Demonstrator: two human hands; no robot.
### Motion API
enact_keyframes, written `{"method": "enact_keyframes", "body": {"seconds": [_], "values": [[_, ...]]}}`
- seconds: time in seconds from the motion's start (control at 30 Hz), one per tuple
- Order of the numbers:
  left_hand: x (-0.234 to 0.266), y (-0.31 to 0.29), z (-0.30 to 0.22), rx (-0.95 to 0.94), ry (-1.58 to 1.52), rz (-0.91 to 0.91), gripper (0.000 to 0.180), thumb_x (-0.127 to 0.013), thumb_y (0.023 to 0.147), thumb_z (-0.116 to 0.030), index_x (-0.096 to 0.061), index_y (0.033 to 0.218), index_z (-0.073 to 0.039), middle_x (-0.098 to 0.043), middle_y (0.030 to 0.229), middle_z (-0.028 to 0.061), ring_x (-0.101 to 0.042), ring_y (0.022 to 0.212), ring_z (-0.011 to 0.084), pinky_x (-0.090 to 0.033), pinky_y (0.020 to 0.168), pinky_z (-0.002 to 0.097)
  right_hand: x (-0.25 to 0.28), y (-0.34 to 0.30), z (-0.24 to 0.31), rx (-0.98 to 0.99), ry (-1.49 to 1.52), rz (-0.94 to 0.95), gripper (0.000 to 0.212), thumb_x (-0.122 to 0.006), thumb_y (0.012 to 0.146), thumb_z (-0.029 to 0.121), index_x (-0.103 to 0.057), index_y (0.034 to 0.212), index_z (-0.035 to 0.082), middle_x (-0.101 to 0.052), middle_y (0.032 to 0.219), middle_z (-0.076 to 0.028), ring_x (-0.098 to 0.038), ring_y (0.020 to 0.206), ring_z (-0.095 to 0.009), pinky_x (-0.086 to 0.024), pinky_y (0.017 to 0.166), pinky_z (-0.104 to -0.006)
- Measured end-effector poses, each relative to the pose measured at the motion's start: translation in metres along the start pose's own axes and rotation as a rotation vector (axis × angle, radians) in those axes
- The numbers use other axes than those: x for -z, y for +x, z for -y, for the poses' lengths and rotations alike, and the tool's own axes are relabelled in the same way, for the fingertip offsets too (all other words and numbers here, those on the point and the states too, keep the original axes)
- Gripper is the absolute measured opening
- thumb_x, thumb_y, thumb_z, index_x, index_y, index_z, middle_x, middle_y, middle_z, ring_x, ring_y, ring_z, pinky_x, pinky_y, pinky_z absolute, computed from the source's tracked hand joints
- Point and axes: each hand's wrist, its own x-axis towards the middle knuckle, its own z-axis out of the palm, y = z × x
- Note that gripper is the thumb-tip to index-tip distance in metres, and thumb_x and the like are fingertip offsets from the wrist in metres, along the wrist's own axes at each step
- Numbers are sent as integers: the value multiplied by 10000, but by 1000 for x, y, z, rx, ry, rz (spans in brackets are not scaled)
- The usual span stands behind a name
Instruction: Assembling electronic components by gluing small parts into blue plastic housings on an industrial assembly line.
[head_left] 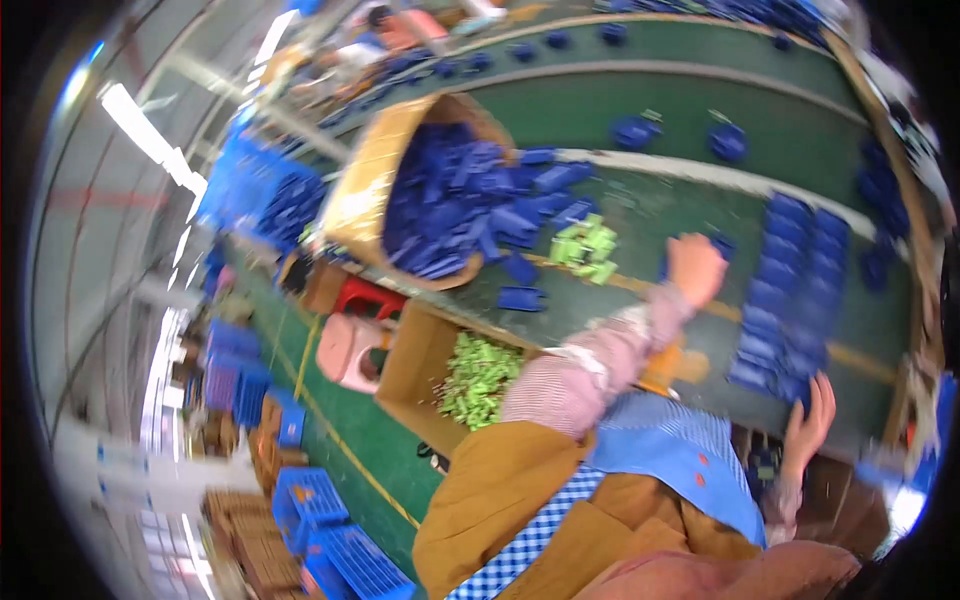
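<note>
Blue pieces [440, 205]: one at your left hand, rows beside your right

Read directions off a clock face laid over the head view. The loose blue pieces fill and spill from a tipped carton [372, 185] at eleven o'clock, onto the green bench [690, 205]. Two blue rows [775, 290], closely packed, lie at three o'clock.

Your left hand [697, 270] is down on the bench just short of three o'clock, between the spill and the rows. Its fingers look curled, and blue shows on both sides of it; whether they grip a piece, you cannot tell from here. Your right hand [808, 430] sits between three and four o'clock, at the rows' near end, fingers extended and slightly parted, with nothing visibly held. Contact with the row is unclear.

The step in hand seems to be handling a single piece on the bench. The next move probably calls for a sure left-hand grip and a light right hand, so that the rows stay straight. Mind the small pile of light-green pieces [585, 248] at two o'clock, near your left forearm.
</note>
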Motion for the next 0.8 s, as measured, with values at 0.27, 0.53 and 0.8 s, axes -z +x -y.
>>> {"method": "enact_keyframes", "body": {"seconds": [0.27, 0.53, 0.8], "values": [[2, -25, 43, 161, -69, -140, 320, -719, 734, -314, -570, 835, -50, -539, 900, 126, -527, 860, 327, -428, 702, 460, 2, 8, 2, -1, 56, -47, 390, -585, 762, -1, -581, 1152, 11, -545, 1263, -129, -454, 1221, -337, -350, 1040, -421], [-3, -20, 21, 125, -44, -57, 399, -726, 713, -423, -660, 835, -49, -538, 952, 112, -476, 955, 308, -384, 809, 451, 4, 2, 5, -3, 40, -31, 396, -577, 763, 1, -574, 1159, 1, -540, 1266, -133, -451, 1220, -342, -350, 1039, -423], [-33, 5, 9, -103, -100, -188, 193, -714, 655, -127, -611, 814, -88, -510, 991, 95, -471, 976, 305, -369, 836, 444, 3, 4, 3, 7, 28, -45, 366, -565, 789, 8, -577, 1154, 2, -544, 1262, -135, -458, 1216, -344, -360, 1028, -423]]}}
